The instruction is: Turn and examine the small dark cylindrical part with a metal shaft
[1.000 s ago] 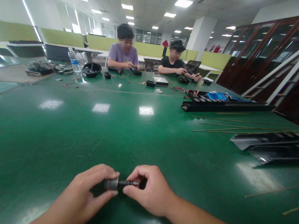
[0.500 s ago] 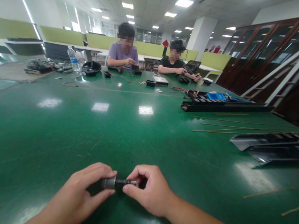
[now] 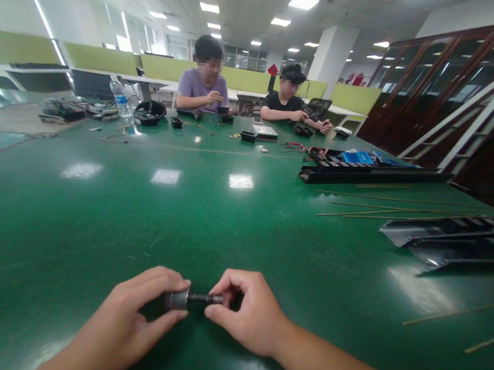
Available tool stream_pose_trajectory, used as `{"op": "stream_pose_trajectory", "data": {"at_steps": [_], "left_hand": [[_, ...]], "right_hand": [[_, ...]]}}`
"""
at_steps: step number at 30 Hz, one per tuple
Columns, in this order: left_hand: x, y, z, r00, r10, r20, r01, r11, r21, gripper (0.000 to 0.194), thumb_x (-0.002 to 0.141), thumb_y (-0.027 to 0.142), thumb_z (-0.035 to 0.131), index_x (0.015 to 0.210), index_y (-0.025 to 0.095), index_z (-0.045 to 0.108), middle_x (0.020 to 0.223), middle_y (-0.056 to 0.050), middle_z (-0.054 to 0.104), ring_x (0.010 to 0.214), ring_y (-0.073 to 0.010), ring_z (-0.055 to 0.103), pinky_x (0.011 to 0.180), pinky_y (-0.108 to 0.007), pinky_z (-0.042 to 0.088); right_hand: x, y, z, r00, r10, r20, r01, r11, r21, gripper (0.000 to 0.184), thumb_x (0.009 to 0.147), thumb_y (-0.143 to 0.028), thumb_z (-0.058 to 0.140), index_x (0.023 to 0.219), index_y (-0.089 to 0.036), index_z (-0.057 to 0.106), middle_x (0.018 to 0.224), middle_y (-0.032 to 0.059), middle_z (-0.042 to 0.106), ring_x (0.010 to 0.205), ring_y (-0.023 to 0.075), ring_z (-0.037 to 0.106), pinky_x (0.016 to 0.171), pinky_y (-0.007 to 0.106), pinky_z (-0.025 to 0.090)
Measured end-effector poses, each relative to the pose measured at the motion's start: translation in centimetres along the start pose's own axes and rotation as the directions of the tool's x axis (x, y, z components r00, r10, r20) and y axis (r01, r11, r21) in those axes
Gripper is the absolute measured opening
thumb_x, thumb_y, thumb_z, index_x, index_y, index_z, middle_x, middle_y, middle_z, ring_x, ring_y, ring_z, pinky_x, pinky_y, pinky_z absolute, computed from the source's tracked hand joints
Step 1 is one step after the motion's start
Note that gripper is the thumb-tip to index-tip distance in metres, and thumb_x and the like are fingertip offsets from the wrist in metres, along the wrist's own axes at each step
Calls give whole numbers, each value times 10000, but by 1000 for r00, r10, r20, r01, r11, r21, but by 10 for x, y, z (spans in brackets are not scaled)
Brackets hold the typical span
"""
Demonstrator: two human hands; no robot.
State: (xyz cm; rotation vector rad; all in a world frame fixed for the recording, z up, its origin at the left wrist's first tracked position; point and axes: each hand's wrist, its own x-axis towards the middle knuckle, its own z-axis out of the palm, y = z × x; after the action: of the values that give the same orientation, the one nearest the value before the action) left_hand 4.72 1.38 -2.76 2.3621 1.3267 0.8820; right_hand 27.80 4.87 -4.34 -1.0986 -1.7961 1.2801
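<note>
While both hands pinch it, a small dark metal threaded piece [image 3: 192,300] sits between them, held over the green table [image 3: 81,214]. The left hand [image 3: 126,310] wraps its thumb and fingers around the fat round end [image 3: 175,300]. The right hand [image 3: 251,312] pinches the thin ridged rod [image 3: 209,298] between its thumb and finger. Both hands are closed on the piece, and they are very close together. A firm pinch at each end helps keep the piece steady and level.

Far up the table, a round black bowl [image 3: 150,112] sits near a plastic water bottle [image 3: 121,101], but the inside of the bowl is too far away to see. A long black tray [image 3: 361,179] to the right holds blue packets [image 3: 356,158]. Thin rods [image 3: 394,213] lie in front of it. At the far end, a person in a lilac shirt [image 3: 203,90] and a person in a black shirt [image 3: 286,103] work with their hands near small black boxes [image 3: 176,123].
</note>
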Motion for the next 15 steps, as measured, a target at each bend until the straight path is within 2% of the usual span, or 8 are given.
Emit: {"op": "stream_pose_trajectory", "data": {"at_steps": [15], "left_hand": [[1, -4, -4, 998, 46, -38, -45, 999, 22, 240, 874, 222, 679, 1104, 262, 624, 1065, -22, 682, 1002, -153, 656, 882, -249, 541]], "right_hand": [[0, -1, -2, 999, -2, -35, 3, 1000, 15, 107, 698, -209, 723, 727, -140, 646, 610, -11, 592, 544, 107, 506, 546, 229, 387]]}}
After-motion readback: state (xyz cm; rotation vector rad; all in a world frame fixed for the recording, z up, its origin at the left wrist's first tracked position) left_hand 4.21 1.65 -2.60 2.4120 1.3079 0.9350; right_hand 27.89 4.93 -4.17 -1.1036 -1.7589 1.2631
